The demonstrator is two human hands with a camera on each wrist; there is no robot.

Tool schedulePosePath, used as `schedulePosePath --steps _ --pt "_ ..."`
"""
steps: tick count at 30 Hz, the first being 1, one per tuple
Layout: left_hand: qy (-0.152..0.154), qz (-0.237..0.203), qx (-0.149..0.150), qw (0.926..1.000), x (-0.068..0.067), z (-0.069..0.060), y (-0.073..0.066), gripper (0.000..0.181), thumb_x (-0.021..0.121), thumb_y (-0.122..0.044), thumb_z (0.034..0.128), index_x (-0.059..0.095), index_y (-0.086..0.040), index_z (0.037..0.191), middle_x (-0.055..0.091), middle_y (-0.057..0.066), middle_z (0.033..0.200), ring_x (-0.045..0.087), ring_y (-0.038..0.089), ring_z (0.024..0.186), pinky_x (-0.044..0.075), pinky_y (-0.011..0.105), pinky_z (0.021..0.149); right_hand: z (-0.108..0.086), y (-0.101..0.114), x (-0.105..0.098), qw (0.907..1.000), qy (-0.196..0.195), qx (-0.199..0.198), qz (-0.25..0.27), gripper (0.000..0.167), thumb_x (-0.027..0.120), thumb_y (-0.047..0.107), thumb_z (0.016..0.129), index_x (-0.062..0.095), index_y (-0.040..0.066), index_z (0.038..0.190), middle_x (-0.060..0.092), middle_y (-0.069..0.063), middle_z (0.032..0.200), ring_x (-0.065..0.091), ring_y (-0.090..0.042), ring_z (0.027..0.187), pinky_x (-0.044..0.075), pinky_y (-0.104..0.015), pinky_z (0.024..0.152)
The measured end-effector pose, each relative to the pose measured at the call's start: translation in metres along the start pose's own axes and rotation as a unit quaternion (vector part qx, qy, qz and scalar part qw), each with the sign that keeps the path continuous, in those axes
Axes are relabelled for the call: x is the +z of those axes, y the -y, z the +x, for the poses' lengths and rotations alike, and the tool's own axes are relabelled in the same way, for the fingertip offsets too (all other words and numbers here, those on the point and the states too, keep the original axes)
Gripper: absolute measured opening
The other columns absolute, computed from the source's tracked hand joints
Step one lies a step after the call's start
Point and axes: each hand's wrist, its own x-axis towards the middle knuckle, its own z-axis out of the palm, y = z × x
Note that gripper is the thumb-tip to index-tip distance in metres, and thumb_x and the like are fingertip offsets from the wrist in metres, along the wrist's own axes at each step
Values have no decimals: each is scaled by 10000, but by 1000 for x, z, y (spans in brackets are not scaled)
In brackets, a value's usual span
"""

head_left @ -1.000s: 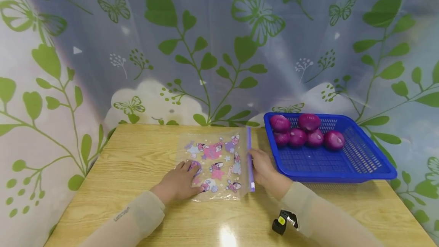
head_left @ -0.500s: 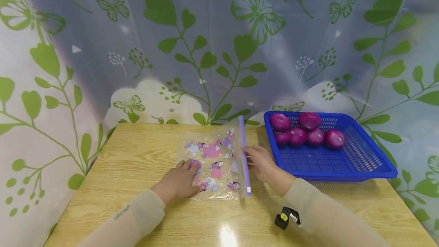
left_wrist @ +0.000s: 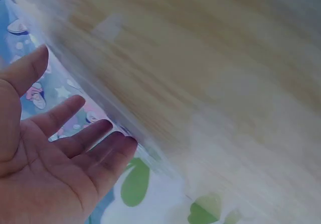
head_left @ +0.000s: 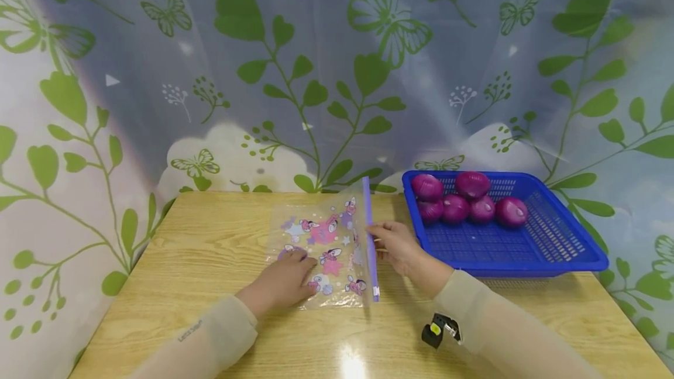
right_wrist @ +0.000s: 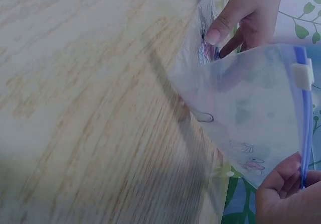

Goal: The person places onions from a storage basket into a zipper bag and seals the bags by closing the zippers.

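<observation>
Clear bag, left grip hiding part.

left hand: palm down, fingers loosely extended | right hand: pinching | forearms: angled inward

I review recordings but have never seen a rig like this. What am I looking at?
There's no machine here: each grip is a person's bare hand. The wide pictures come from a head-worn camera looking forward and down; the two smaller ones come from cameras worn on the wrists. On the wooden table are a printed clear bag and, to the right, a blue basket holding purple onions. The left grip rests on the bag, while the right grip pinches its purple strip.
</observation>
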Motion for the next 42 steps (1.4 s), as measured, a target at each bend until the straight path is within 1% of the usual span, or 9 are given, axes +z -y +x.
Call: schedulePosePath --steps 4,9,12,15,20,28,33,36,42 --pt "-222 -156 145 9995 0 4 -6 522 657 -334 975 556 -21 1380 516 198 1432 453 382 1354 340 513 1142 -1 2 -1 10000 33 23 -34 89 581 82 995 610 2 969 603 -18 800 574 -140 728 485 -246 611" --pt "-680 -706 310 9947 -4 13 -19 453 631 -279 991 570 -13 1353 595 153 1353 592 326 1204 459 467 1050 0 3 -2 9999 93 69 42 80 573 85 998 605 23 960 603 -8 796 576 -136 719 488 -241 605" --pt "-917 -1034 308 9899 -6 18 -27 425 619 -264 1001 571 -36 1357 608 138 1347 610 313 1184 476 461 1032 2 3 -3 9998 135 71 136 79 571 84 997 608 42 941 608 -5 790 578 -134 715 488 -242 605" --pt "-1082 -1267 193 9858 -7 21 -33 435 608 -280 1009 562 -53 1377 601 129 1366 585 321 1231 457 470 1053 2 3 -1 9997 176 71 162 80 575 85 996 615 48 938 610 -3 790 576 -133 717 483 -244 607" --pt "-1224 -1563 24 9801 -7 25 -41 453 585 -308 1022 542 -58 1397 606 112 1364 577 303 1247 467 459 1044 0 3 1 9998 207 28 76 112 588 113 1004 623 7 1004 613 -1 800 571 -128 734 471 -241 606" --pt "-1456 -1802 -1 9728 -8 28 -49 452 590 -314 1018 543 -61 1389 623 97 1340 617 280 1184 508 439 993 0 6 2 9997 236 50 89 144 598 134 1003 619 -3 1041 617 -9 807 575 -125 740 482 -255 631" --pt "-1565 -2275 -39 9611 -8 31 -56 418 584 -286 1022 550 -57 1371 647 107 1283 633 287 1139 531 442 948 0 7 2 9996 240 72 95 133 595 140 1004 627 13 1025 618 -1 804 577 -122 735 482 -256 629" --pt "-1602 -2547 -161 9535 -8 33 -61 417 576 -297 1026 548 -69 1374 651 100 1266 628 282 1139 528 442 947 0 6 2 9996 237 98 113 119 584 136 1008 630 27 1001 622 0 806 582 -122 734 484 -248 621" --pt "-1727 -2759 -271 9452 -7 38 -67 419 584 -309 1020 563 -61 1356 647 86 1220 620 259 1116 528 426 933 2 4 4 9993 313 53 171 107 575 125 1007 627 64 936 626 6 795 588 -121 717 481 -232 602"
